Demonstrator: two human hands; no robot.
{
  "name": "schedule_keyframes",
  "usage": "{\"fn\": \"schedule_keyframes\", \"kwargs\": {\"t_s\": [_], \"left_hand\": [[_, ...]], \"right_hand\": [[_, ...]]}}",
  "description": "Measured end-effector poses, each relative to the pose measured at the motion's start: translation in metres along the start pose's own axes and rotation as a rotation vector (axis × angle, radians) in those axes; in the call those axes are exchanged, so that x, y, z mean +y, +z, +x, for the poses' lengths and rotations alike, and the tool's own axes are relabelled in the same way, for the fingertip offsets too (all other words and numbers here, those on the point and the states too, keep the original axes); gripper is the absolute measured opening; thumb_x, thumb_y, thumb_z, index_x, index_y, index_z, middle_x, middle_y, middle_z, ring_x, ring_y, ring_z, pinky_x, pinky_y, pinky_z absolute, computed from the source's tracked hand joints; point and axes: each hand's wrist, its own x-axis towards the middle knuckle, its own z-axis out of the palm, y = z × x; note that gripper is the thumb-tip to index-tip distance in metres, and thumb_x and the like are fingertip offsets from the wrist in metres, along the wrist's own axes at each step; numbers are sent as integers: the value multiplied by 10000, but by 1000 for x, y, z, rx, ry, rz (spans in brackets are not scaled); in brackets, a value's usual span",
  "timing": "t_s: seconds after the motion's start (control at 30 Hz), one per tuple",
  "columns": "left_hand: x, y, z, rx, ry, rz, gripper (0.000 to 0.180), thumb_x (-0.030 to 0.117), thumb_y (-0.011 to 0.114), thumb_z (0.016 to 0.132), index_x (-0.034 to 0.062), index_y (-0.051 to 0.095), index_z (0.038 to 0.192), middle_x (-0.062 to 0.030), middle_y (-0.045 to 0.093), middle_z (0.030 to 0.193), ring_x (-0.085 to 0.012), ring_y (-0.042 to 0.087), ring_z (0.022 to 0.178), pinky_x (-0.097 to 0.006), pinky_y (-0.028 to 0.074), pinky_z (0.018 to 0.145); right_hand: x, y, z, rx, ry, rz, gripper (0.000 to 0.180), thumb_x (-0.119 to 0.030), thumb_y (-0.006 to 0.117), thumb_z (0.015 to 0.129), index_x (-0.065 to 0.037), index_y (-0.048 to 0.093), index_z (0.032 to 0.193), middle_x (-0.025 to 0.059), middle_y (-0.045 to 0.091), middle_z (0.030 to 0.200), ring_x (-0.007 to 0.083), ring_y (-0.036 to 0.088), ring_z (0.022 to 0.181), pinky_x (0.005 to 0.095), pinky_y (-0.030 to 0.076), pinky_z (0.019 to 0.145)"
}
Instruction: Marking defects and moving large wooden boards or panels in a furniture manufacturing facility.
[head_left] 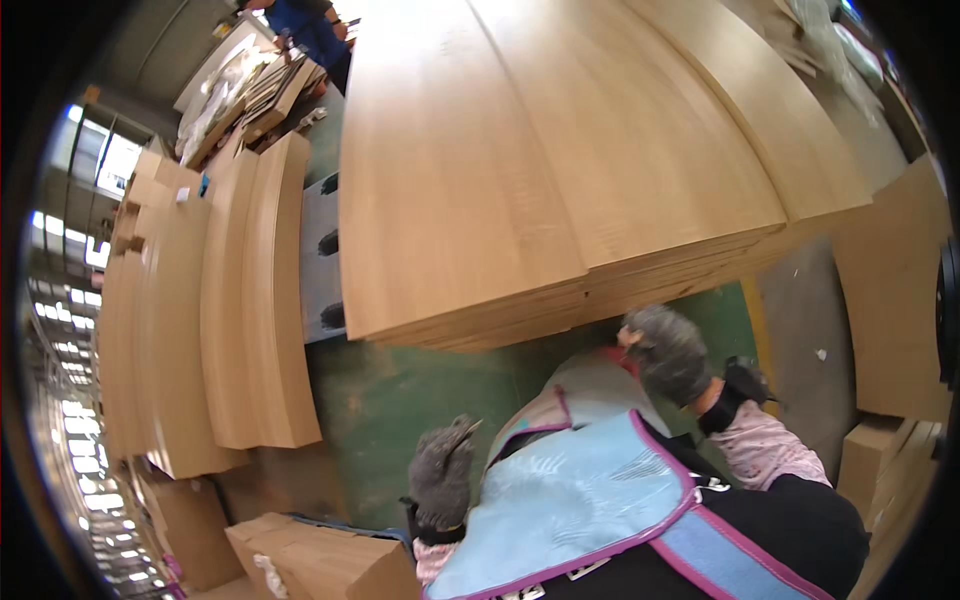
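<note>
My left hand (443, 475), in a dark grey knit glove, hangs in front of me over the green floor (380, 400). Its fingers point forward, loosely bent and apart, and nothing plain to see is in them. My right hand (668, 355), in a worn grey glove, is by the near edge of a large stack of light wood-coloured panels (660, 190). Its fingers bend inward and blur, so its grip is unclear. Whether it touches the panels I cannot tell. A light blue apron (570, 500) with purple trim covers my front.
At the left stand tall stacks of similar panels (270, 300). A cardboard box (320, 560) sits at the lower left. More brown boards (890, 300) lean at the right. A co-worker in blue (310, 30) stands at the far left, near piled scrap boards (275, 95).
</note>
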Motion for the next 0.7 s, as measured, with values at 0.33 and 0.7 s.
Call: {"fn": "schedule_keyframes", "kwargs": {"t_s": [0.33,0.7], "left_hand": [[-99,-140,-143,632,-352,-217,141,22,665,852,9,662,993,-106,666,1005,-213,631,915,-324,494,832],[-191,-296,-111,902,-481,-276,213,184,579,953,26,558,1093,-38,590,831,-82,485,595,-256,440,546]], "right_hand": [[-157,204,19,-540,-181,211,250,-273,738,765,-101,633,912,121,611,812,336,608,734,414,487,632],[-279,428,124,-873,-249,484,184,-223,704,790,-72,633,867,155,596,809,362,591,772,435,469,680]]}}
